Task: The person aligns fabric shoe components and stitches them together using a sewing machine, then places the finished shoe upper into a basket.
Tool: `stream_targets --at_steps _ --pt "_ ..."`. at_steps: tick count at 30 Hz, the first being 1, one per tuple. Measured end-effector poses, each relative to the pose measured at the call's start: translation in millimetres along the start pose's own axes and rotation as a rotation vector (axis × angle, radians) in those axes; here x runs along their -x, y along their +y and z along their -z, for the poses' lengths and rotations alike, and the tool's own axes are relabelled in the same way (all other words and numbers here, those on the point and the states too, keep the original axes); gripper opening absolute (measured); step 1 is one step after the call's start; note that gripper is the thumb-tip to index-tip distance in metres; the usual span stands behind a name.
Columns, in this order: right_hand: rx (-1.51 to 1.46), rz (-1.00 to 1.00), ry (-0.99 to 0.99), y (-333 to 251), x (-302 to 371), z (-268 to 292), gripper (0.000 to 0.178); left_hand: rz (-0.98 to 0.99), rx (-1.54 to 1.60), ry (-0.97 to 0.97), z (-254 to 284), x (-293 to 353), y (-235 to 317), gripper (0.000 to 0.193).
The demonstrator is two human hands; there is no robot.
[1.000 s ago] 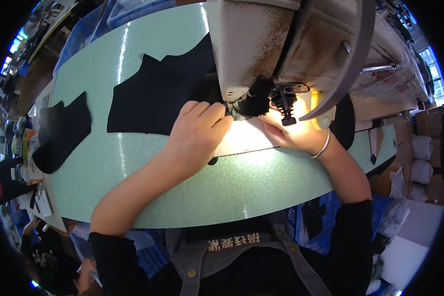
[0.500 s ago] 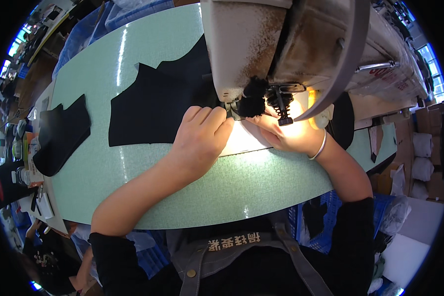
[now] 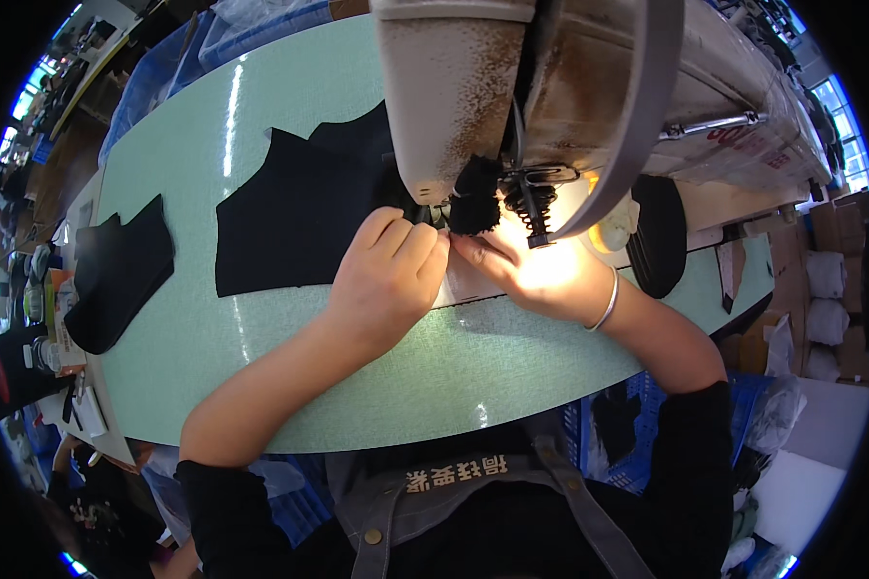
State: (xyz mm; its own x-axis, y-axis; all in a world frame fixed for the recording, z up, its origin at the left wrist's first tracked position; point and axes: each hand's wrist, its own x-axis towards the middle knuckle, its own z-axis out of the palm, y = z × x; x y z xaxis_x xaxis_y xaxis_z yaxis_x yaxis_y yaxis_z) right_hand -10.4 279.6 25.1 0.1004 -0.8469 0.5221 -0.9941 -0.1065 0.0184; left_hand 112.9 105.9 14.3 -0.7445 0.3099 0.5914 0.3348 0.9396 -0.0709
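Observation:
My left hand (image 3: 388, 265) is closed, its fingers curled, at the right edge of a large black fabric piece (image 3: 294, 217) on the table. Its fingertips are hidden, so what they pinch cannot be made out. Under the lamp's glare, my right hand (image 3: 541, 275) has thumb and forefinger pressed together right beside the left fingertips. Whatever lies between them is too small or hidden to tell. Both hands are just below the head of a sewing machine (image 3: 449, 92), close to its presser foot area. A black fuzzy pad (image 3: 476, 196) and a spring tensioner (image 3: 531, 207) hang over the right fingers.
The pale green table (image 3: 328, 386) curves around me. A smaller black fabric piece (image 3: 121, 275) lies at far left. Right of the machine are a dark oval piece (image 3: 658, 236) and a yellowish spool (image 3: 613, 227). Blue crates (image 3: 628, 415) stand below the table edge.
My right fingertips have moved left and my two hands' fingertips now almost touch. The whole view has shifted slightly, so the machine appears farther left.

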Motion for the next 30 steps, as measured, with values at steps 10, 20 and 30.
stream_targets --at_steps 10,20,30 --pt "0.06 -0.003 -0.06 -0.9 -2.0 -3.8 0.032 0.064 0.065 -0.057 7.5 -0.3 -6.4 0.012" --pt "-0.177 -0.225 -0.039 35.6 3.0 9.8 0.003 -0.067 0.166 -0.086 27.5 -1.2 -36.6 0.014" --pt "0.018 -0.148 -0.343 0.5 -1.7 16.2 0.037 -0.126 0.152 -0.066 14.3 -0.3 -16.7 0.012"
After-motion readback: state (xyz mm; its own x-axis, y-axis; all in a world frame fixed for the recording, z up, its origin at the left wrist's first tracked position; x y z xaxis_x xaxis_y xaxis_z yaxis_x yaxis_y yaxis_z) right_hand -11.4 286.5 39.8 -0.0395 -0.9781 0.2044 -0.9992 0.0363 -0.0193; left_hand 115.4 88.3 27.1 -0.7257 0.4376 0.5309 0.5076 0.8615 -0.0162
